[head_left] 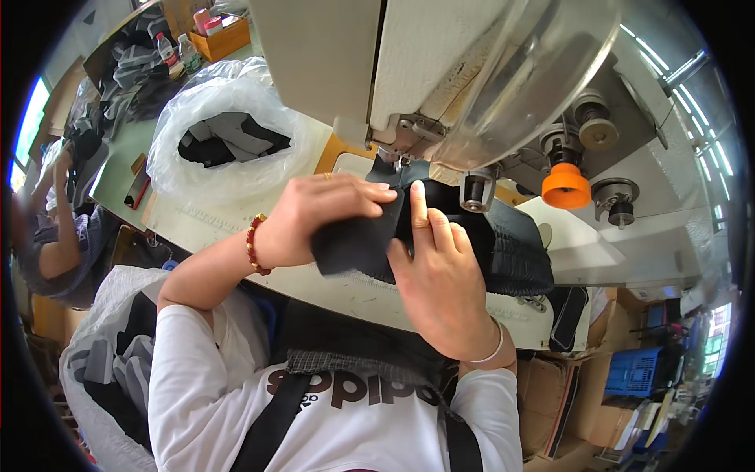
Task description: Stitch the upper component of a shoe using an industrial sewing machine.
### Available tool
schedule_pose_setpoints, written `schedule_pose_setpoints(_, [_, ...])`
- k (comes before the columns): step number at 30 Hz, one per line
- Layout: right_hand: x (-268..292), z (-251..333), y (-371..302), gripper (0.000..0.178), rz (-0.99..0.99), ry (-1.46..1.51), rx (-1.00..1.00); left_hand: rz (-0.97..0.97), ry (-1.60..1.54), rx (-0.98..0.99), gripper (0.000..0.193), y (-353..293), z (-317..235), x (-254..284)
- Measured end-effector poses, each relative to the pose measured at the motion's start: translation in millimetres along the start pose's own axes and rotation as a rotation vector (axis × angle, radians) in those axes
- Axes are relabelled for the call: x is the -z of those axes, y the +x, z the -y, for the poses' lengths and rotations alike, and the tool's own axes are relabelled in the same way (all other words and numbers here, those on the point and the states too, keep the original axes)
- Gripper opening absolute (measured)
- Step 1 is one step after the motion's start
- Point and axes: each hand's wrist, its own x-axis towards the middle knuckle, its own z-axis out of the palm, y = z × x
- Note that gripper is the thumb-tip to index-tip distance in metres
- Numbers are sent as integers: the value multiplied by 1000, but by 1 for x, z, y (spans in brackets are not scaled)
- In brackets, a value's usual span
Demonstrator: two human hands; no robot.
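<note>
A sewing machine (318,59) stands in front of me, with its presser foot (403,163) just beyond my fingertips. Black fabric (515,252) lies under the foot and spreads to the right, gathered along its near edge. My left hand (311,212) is closed on a black fabric flap (358,240), thumb side hidden beneath it, and raises it left of the foot. My right hand (440,275) bears down on the fabric with a straight index finger close to the foot. Its other fingers bend, and the thumb meets the flap's edge.
A clear plastic bag (189,169) with dark and grey pieces sits on the table at left; another white bag (86,377) stands below. An orange knob (566,187) juts from the machine. At far left another person's arm (63,236) is visible. Cardboard boxes (543,397) stand lower right.
</note>
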Motion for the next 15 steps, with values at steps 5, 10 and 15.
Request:
schedule_pose_setpoints(5, [0,0,1,13,5,-38,8,-255,-473,408,10,7,-6,1])
schedule_pose_setpoints(10, [1,-3,2,11,-96,12,30,44,-63,66,27,14,-6,10])
schedule_pose_setpoints(15, [2,-3,1,26,-9,10,24,145,175,-86,38,9,-6,3])
